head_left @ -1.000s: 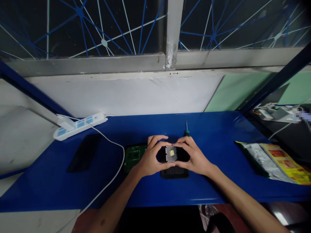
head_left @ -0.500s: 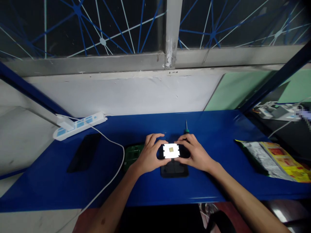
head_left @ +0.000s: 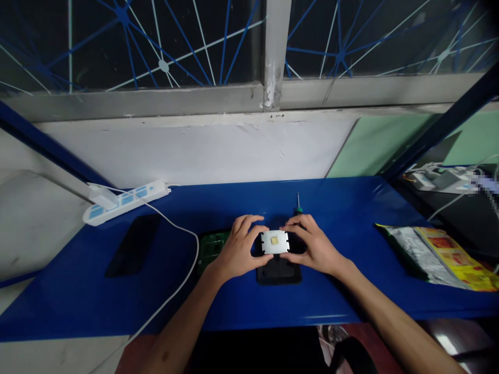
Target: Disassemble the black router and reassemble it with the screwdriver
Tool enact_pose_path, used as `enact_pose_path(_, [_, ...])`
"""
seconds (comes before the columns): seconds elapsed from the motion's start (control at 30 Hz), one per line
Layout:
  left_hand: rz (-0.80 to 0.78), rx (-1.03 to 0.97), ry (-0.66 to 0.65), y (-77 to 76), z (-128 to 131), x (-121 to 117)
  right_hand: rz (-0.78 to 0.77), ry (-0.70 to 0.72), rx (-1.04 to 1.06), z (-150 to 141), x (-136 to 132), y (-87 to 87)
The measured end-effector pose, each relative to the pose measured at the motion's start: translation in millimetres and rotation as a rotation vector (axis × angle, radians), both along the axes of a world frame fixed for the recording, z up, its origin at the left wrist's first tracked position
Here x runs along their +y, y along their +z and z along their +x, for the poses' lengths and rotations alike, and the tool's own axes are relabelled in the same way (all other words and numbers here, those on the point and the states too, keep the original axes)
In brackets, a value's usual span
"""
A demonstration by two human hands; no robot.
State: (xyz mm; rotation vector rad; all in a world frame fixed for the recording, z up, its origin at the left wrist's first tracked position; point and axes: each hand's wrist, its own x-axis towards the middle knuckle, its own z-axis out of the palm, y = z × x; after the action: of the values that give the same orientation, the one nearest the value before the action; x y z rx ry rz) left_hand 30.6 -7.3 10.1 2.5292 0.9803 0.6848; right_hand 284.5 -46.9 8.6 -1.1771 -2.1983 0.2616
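A small silver metal plate (head_left: 279, 246), with notched ends and a yellowish square at its centre, is held level between my two hands. My left hand (head_left: 240, 248) pinches its left end between thumb and fingers. At the opposite end, my right hand (head_left: 311, 244) grips the plate the same way. Beneath it lies a flat black casing (head_left: 279, 274), partly covered by the plate and hands. A green part like a circuit board or tray (head_left: 211, 248) shows behind my left hand. Just beyond my right fingers rests a screwdriver with a green-and-black handle (head_left: 298, 210).
On the blue table (head_left: 335, 202), a dark flat panel (head_left: 133, 245) lies left. A white power strip (head_left: 127, 200) stands at the back left, its white cable (head_left: 191, 270) crossing the tabletop. A yellow and silver packet (head_left: 440, 257) lies right. The wall (head_left: 218, 153) bounds the back.
The bright glare on the metal plate has dimmed, and its tilt seems slightly different. Both hands keep the same hold. The whole view has shifted slightly.
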Motion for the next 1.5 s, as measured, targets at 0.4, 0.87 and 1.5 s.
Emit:
enact_pose_path(0.4, [-0.101, -0.003, -0.057, 7.1, 3, -3, -0.08, 0.084, -0.028, 1, 1, -1.1])
enact_pose_path(0.87, [-0.216, 0.051, -0.05, 7.3, 7, -9, -0.013, -0.31, 0.019, 12, 9, -10.2])
enact_pose_path(1.5, [-0.158, 0.097, -0.047, 2.3, 11, -12, -0.025, -0.303, 0.003, 11, 9, -12.2])
